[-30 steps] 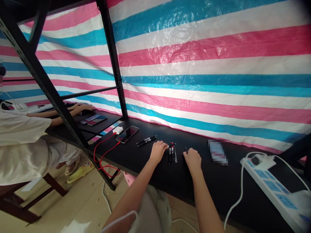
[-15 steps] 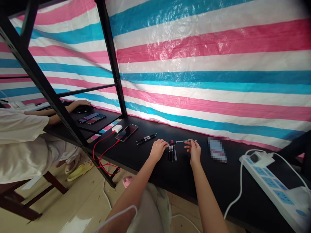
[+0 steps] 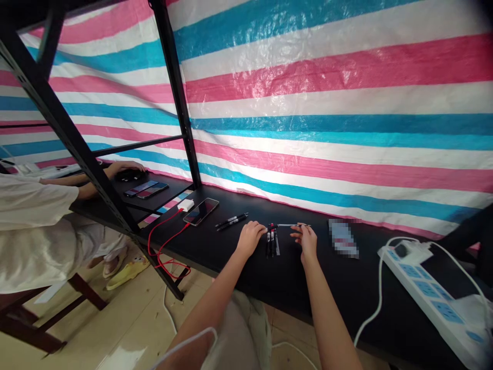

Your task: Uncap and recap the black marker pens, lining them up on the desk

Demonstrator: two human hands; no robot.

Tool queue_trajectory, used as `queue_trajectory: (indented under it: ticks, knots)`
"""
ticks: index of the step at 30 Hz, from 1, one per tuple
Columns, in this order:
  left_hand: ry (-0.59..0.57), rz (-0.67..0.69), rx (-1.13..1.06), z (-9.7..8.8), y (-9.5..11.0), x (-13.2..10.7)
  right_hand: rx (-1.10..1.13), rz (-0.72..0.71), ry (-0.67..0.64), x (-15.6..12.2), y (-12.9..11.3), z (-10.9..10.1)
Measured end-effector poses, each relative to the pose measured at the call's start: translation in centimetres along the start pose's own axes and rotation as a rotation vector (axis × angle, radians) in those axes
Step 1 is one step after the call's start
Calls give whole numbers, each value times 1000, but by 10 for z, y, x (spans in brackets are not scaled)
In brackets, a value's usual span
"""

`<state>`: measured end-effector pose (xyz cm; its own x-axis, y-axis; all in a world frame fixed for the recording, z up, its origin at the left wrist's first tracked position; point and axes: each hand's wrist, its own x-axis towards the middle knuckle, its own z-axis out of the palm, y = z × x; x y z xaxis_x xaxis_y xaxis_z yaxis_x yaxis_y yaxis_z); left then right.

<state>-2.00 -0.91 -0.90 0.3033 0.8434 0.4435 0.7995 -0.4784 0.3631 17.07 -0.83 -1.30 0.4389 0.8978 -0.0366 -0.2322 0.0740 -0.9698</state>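
Note:
My left hand [image 3: 251,237] is closed on a black pen barrel [image 3: 272,226], whose end sticks out to the right between the fingertips. In a pinch, my right hand [image 3: 306,240] holds a thin, pale pen refill [image 3: 285,225], lying level and in line with the barrel. The refill's left end meets the barrel's end; whether it sits inside is too small to tell. Just below, between my hands, several black pen parts [image 3: 272,243] lie side by side on the black table [image 3: 227,254]. Two assembled-looking black pens [image 3: 231,221] rest left of my left hand.
A phone [image 3: 201,211] with a red cable and white charger [image 3: 186,204] lies to the left. On the right are a blurred packet [image 3: 343,239] and a white power strip [image 3: 427,293] with cords. Beyond the black metal frame [image 3: 179,92] sits another person [image 3: 36,205].
My right hand has shifted slightly left with the refill, toward the barrel, and less of the gap between the hands shows. My left hand stays in place.

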Motion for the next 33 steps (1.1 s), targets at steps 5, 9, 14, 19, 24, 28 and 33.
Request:
queue_trajectory:
  ticks: [5,9,14,19,24,28,33]
  knots:
    - [61,29,-14,2,-2,-1,55,31,0,0,2,2]
    - [95,38,-23,1,-2,-2,45,18,-2,0,1,3]
    - [62,52,-33,0,-1,-1,-51,-43,-39,1,-1,-1]
    - [87,83,-78,0,-1,-1,-313,-235,-242,-7,0,9]
    - [256,-15,-191,-5,0,-2,-522,-388,-282,-21,1,19]
    - [372,-111,-272,-9,-1,-3,-614,-407,-239,-21,1,16]
    - [353,-212,-237,-11,-5,-10,-703,-421,-260,-19,3,16]
